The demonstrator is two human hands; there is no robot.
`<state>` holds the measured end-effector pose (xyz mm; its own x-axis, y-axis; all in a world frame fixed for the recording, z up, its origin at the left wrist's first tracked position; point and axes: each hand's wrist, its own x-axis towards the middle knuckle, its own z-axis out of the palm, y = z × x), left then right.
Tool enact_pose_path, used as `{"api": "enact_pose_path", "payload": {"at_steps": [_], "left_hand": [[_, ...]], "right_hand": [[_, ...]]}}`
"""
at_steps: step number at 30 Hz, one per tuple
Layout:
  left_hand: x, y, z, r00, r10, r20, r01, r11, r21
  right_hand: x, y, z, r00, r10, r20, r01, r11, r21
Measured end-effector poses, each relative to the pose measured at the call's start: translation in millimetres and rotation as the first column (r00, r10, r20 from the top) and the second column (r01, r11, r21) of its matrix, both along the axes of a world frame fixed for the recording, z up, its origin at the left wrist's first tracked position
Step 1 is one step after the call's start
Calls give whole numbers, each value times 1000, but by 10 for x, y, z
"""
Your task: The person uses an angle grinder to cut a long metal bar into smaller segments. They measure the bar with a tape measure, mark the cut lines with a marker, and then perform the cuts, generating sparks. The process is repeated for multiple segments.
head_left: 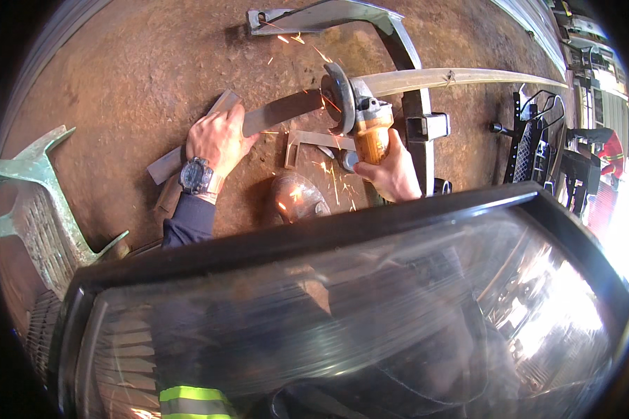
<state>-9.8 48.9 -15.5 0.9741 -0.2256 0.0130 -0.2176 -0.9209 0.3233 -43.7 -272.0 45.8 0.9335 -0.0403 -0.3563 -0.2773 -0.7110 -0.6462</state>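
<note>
My left hand (217,143), a watch on its wrist, presses down with its fingers closed around a flat metal bar (279,113). My right hand (393,174) is wrapped around the body of a yellow angle grinder (372,136). Its guarded disc (337,98) stands upright at the bar's right part, and sparks fly about it. Beyond the disc a long pale strip (461,78) runs right; whether it is one piece with the bar I cannot tell. An L-shaped metal square (318,137) lies just below, beside a small round grey thing (348,160).
A shoe (297,197) stands close below the square. A bent metal frame (398,49) lies at the far side. On the left is a worn green chair (38,202). A dark-framed clear visor (314,300) covers the lower view. A person in red (611,153) is at far right.
</note>
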Motion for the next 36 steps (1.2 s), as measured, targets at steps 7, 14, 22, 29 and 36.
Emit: {"api": "enact_pose_path", "payload": {"at_steps": [7, 14, 22, 29, 36], "left_hand": [[198, 241, -143, 987, -109, 116, 86, 979, 184], [475, 387, 52, 864, -49, -500, -91, 964, -251], [289, 395, 577, 999, 52, -1, -51, 999, 12], [204, 326, 517, 957, -113, 268, 124, 992, -24], [186, 174, 535, 964, -171, 205, 171, 985, 20]], "right_hand": [[-34, -79, -24, 997, -79, 2, 77, 982, 173], [-153, -302, -15, 983, -184, -24, 184, 944, 273], [-242, -223, -20, 989, -118, 92, 102, 982, 160], [-152, 219, 239, 974, -189, 124, 159, 962, 223], [-184, 49, 161, 979, -156, 131, 142, 983, 113]]}}
